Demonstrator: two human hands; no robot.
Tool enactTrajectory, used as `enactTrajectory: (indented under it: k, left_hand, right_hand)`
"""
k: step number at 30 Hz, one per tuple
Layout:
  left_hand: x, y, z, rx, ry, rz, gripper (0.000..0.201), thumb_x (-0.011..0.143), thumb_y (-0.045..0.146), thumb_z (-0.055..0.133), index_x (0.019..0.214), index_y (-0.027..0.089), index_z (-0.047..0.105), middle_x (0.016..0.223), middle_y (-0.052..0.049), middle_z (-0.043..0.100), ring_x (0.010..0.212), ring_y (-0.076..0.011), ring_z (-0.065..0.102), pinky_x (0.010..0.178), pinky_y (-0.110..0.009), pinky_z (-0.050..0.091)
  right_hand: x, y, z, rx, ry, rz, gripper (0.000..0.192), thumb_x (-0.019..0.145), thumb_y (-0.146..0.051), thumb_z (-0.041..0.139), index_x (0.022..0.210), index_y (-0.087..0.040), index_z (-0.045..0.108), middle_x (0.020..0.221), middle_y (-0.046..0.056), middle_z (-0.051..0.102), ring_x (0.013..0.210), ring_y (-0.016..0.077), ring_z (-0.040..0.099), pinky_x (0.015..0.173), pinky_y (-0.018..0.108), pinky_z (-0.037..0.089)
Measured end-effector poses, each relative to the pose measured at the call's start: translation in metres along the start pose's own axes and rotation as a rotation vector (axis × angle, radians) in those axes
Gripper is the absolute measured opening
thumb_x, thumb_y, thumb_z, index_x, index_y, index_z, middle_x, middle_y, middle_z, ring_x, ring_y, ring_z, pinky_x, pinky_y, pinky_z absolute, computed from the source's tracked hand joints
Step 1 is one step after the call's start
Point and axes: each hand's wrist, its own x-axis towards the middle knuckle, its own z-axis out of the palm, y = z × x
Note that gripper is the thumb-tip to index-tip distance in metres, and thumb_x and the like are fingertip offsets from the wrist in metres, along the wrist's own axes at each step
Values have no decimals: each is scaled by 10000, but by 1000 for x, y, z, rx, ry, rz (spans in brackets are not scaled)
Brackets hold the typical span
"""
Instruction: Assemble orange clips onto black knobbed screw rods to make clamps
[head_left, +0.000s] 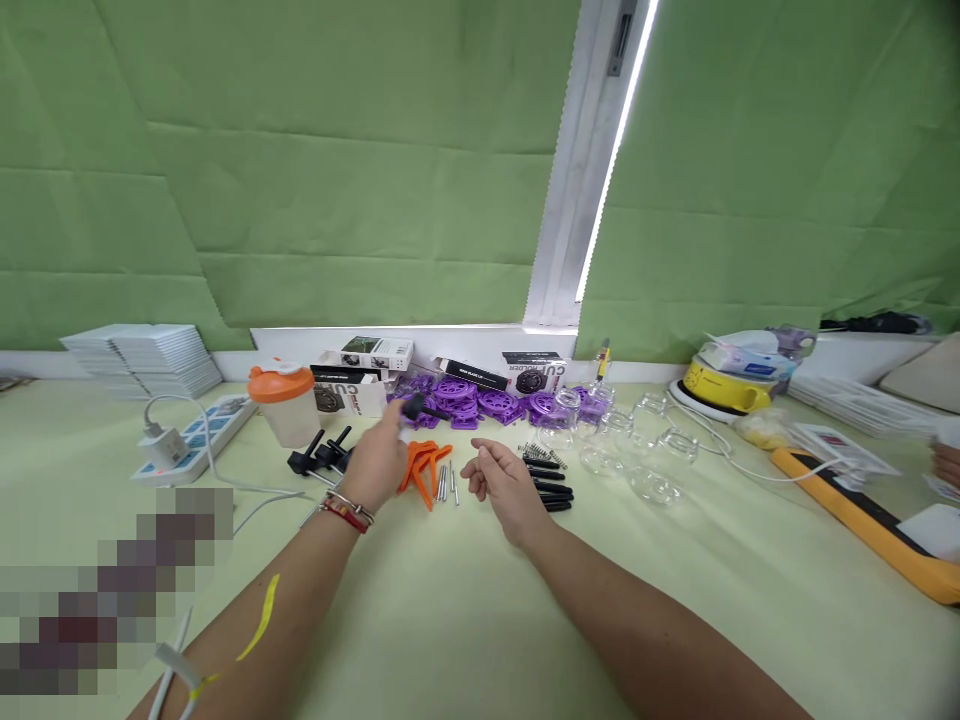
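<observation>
Head view, inspector: report both hands.

— I am holding my left hand [375, 462] just left of the frame's centre, fingers closed around a small black plastic part [414, 406] that is sticking out above my fingertips. My right hand [504, 484] is hovering at centre, palm turned inward, fingers loosely curled and half open, holding nothing.

Inspector: what is lying around them?

— Orange clips [421, 466] and short metal pins [446, 484] are lying between my hands on the pale green table [465, 620]. Black rods [551, 488] and small springs [538, 453] are sitting just right of my right hand. More black parts [321, 455] are resting left of my left hand, beside a cup with an orange lid [283, 402]. Purple discs [480, 400] are heaped behind, and clear glass jars [637, 445] are standing toward the right.

Inspector: how is the held piece handling?

— I am judging it light, stiff and smooth. Pinching it at its thicker end seems surest; its exact shape is blurred.
</observation>
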Motion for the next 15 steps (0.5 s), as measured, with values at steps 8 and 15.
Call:
enactTrajectory:
  k: [8,15]
  left_hand:
    - [15,-59,-3,239,-12,-394,430,791,147,344,1213,101,413,906,-218,662,828,-339,651,601,-377,453]
    - [16,-59,2,312,-67,-411,305,774,243,411,1056,156,489,902,-182,664,821,-341,640,621,-419,464]
  right_hand:
    - [-13,28,5,-325,-304,97,239,859,-372,483,931,-175,598,732,7,584,568,95,475,549,228,380]
    - [-18,31,3,-551,-413,-1,246,879,-345,471,1013,-210,628,785,14,612,634,114,491,583,228,388]
